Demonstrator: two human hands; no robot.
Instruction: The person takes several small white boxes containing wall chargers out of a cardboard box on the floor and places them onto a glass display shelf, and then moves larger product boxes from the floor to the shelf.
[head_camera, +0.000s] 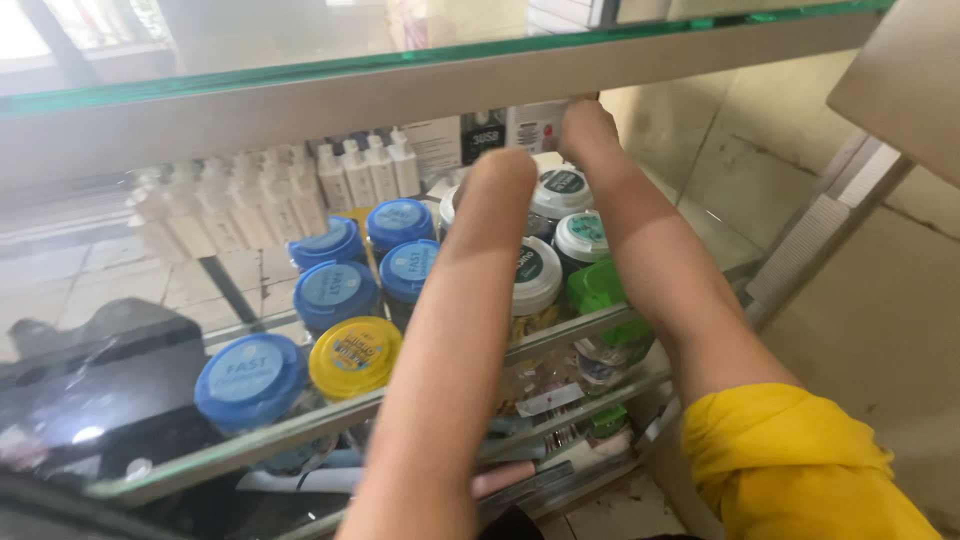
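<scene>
Reaching past white-lidded round jars (560, 195) toward 12 o'clock, left hand (500, 170) and right hand (588, 125) hide their fingers; grip cannot be told.

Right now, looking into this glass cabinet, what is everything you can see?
Blue-lid jars: five, blue, left on the glass shelf.
Yellow-lid jar: one, yellow, shelf front edge.
White-lid jars: about four, white with green tops, between the arms.
Green tub: one, green, by the right arm.
White bottles: a row, white, shelf back.
Boxes: a few, behind the jars.
Glass shelf: one, clear.
Top glass: green-edged, overhead.
Left hand: reaching in, fingers hidden.
Right hand: reaching in, fingers hidden.
Sleeve: yellow, right arm.
</scene>
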